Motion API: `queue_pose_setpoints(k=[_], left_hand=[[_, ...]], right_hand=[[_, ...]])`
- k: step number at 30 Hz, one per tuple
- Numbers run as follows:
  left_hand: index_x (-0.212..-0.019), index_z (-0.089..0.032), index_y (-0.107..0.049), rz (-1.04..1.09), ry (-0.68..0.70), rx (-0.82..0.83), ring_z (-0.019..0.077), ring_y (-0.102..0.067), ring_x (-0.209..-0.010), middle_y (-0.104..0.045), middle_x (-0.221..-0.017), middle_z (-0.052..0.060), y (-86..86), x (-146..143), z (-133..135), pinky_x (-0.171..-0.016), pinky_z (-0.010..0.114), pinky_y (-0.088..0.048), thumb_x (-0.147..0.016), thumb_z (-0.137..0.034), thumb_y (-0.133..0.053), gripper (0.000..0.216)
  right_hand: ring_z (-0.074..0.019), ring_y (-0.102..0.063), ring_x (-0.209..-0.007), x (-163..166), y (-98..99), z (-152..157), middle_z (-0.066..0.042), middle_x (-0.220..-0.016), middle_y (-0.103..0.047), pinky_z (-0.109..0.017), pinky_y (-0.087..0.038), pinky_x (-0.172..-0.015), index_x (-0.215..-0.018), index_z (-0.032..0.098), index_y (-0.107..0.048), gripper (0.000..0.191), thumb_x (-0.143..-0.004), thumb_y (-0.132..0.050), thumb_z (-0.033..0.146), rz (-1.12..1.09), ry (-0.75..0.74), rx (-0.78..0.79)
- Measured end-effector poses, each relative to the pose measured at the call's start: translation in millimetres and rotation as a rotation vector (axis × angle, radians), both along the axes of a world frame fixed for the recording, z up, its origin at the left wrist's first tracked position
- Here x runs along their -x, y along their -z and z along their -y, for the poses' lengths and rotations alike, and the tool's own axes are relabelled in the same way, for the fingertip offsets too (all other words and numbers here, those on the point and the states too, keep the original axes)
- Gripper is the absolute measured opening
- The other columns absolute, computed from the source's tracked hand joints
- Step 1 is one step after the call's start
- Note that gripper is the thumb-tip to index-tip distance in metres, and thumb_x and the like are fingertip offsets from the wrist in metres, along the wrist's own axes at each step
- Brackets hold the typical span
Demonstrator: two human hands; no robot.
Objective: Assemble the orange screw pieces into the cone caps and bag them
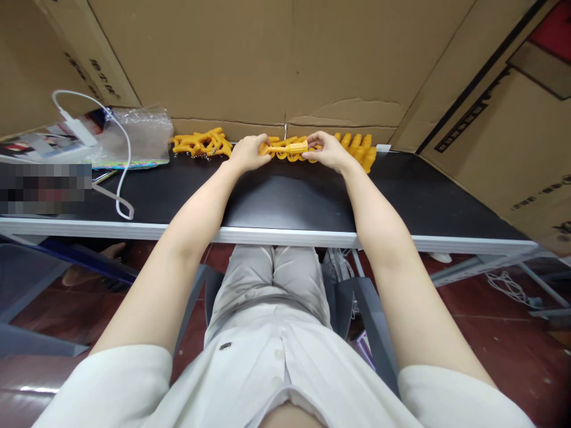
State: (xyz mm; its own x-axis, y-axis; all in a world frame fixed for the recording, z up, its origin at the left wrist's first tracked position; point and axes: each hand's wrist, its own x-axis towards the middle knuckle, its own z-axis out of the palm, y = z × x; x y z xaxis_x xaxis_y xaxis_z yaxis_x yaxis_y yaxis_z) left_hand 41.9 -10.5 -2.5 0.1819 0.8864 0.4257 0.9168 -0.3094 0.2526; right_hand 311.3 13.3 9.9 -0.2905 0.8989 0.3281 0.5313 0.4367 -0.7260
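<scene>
two hands hold a yellow piece over a black table

the table [289,202] is black and smooth, with a shiny grey strip along its front edge. big brown cardboard sheets [223,53] stand behind it like a wall, and more cardboard boxes [513,137] lean on the right. the floor [491,345] under the table is dark red.

the yellow piece [289,147] is at the far side of the table, near the cardboard, right between the two hands. it is long and thin, like a little stick, and it lies sideways. it looks like hard plastic. the left hand [247,153] pinches its left end and the right hand [328,151] pinches its right end, with fingers closed on it.

a heap of yellow parts [200,144] lies just left of the left hand. they are bent and tangled. a row of yellow parts [359,148] lies just beside the right hand, with round tips.

far on the left lies a clear, crinkly plastic bag [143,134]. a white cable [120,154] loops over it and down onto the table.
</scene>
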Motion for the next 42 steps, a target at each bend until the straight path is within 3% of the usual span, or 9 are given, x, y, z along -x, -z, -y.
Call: queue_pose_setpoints(k=[9, 12, 16, 19, 26, 31, 35, 39, 42], left_hand=[[-0.135, -0.023, -0.075, 0.038, 0.02, -0.021, 0.0376, -0.066, -0.123, -0.08, -0.119, 0.012, -0.2, -3, 1, -0.107, 0.044, -0.052, -0.085, -0.029, -0.071, 0.05], [-0.133, -0.023, -0.075, 0.062, 0.006, -0.018, 0.0364, -0.067, -0.119, -0.081, -0.116, 0.011, -0.8, -4, 2, -0.105, 0.044, -0.052, -0.086, -0.03, -0.07, 0.048], [-0.13, -0.022, -0.076, 0.073, -0.006, -0.015, 0.0359, -0.069, -0.114, -0.081, -0.114, 0.012, -1.0, -3, 2, -0.101, 0.044, -0.053, -0.085, -0.029, -0.07, 0.046], [-0.127, -0.022, -0.076, 0.082, -0.001, -0.024, 0.0357, -0.069, -0.113, -0.081, -0.11, 0.011, -0.7, -4, 1, -0.101, 0.044, -0.053, -0.083, -0.029, -0.07, 0.045], [-0.126, -0.024, -0.076, 0.07, -0.001, -0.033, 0.0353, -0.069, -0.114, -0.079, -0.109, 0.01, -3.5, -7, 5, -0.101, 0.044, -0.054, -0.085, -0.03, -0.069, 0.043], [-0.125, -0.023, -0.075, 0.098, 0.01, -0.035, 0.036, -0.069, -0.113, -0.078, -0.107, 0.01, -4.4, -9, 6, -0.102, 0.046, -0.054, -0.084, -0.029, -0.068, 0.042], [-0.122, -0.022, -0.076, 0.111, 0.009, -0.038, 0.0334, -0.069, -0.109, -0.078, -0.105, 0.01, -3.6, -8, 3, -0.1, 0.044, -0.055, -0.083, -0.029, -0.068, 0.04], [-0.12, -0.023, -0.077, 0.109, 0.005, -0.051, 0.0326, -0.069, -0.106, -0.077, -0.102, 0.009, -2.6, -7, 1, -0.098, 0.043, -0.055, -0.083, -0.029, -0.068, 0.038], [-0.121, -0.025, -0.077, 0.11, 0.014, -0.049, 0.0331, -0.068, -0.109, -0.077, -0.102, 0.008, -2.0, -6, 1, -0.099, 0.043, -0.054, -0.083, -0.029, -0.068, 0.039]], right_hand=[[-0.0183, -0.07, -0.055, 9, -3.0, 13, -0.001, -0.061, -0.064, -0.027, -0.058, -0.055, -0.086, 0.023, -0.062, 0.07, -0.088, -0.073, 0.093, -0.178, 0.039, 0.315], [-0.0187, -0.071, -0.056, 10, -3.5, 12, -0.003, -0.064, -0.068, -0.026, -0.056, -0.054, -0.088, 0.022, -0.064, 0.067, -0.092, -0.073, 0.089, -0.19, 0.043, 0.34], [-0.016, -0.077, -0.068, 5, -8.6, 19, -0.002, -0.086, -0.079, -0.024, -0.059, -0.063, -0.103, 0.022, -0.065, 0.042, -0.093, -0.093, 0.052, -0.276, -0.019, 0.314], [-0.0145, -0.076, -0.069, 1, -11.1, 22, -0.001, -0.089, -0.08, -0.024, -0.06, -0.067, -0.106, 0.023, -0.065, 0.04, -0.089, -0.097, 0.038, -0.273, -0.03, 0.286], [-0.0164, -0.065, -0.051, 9, -2.8, 13, -0.003, -0.06, -0.066, -0.026, -0.056, -0.053, -0.087, 0.022, -0.066, 0.068, -0.092, -0.072, 0.09, -0.214, -0.002, 0.334], [-0.0176, -0.061, -0.047, 13, 1.4, 7, 0.0, -0.054, -0.059, -0.031, -0.06, -0.056, -0.094, 0.022, -0.072, 0.081, -0.088, -0.061, 0.101, -0.202, 0.056, 0.329], [-0.0184, -0.069, -0.056, 5, -7.0, 12, -0.004, -0.072, -0.073, -0.03, -0.061, -0.059, -0.104, 0.021, -0.071, 0.07, -0.094, -0.069, 0.09, -0.203, 0.031, 0.382], [-0.0172, -0.077, -0.071, -4, -14.1, 19, -0.003, -0.093, -0.08, -0.027, -0.063, -0.066, -0.119, 0.023, -0.067, 0.046, -0.092, -0.093, 0.05, -0.24, -0.031, 0.323], [-0.0157, -0.075, -0.069, -3, -14.6, 23, -0.002, -0.089, -0.078, -0.027, -0.063, -0.068, -0.108, 0.022, -0.067, 0.032, -0.095, -0.091, 0.039, -0.238, -0.013, 0.318]])
